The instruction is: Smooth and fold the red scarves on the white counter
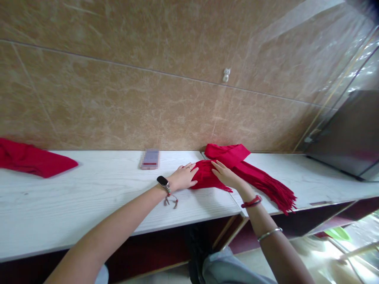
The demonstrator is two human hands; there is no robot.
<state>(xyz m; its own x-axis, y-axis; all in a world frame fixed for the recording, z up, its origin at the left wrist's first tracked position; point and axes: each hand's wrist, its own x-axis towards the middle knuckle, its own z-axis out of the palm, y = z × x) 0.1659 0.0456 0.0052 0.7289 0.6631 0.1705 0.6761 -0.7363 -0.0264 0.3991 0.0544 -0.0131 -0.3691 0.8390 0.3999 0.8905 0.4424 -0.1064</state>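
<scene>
A red fringed scarf [237,165] lies partly folded on the white table [89,197], its tassels trailing toward the front right edge. My left hand [183,177] rests flat on the scarf's left end, fingers stretched out. My right hand [226,175] lies flat on the middle of the scarf, fingers spread. Neither hand grips the cloth. A black band sits on my left wrist, a red cord and a metal bangle on my right arm.
Another red cloth [32,159] lies at the far left of the table. A small blurred box [150,159] stands by the tiled wall [148,98]. A dark glass cabinet [349,130] is at the right. A second tabletop [325,177] adjoins on the right.
</scene>
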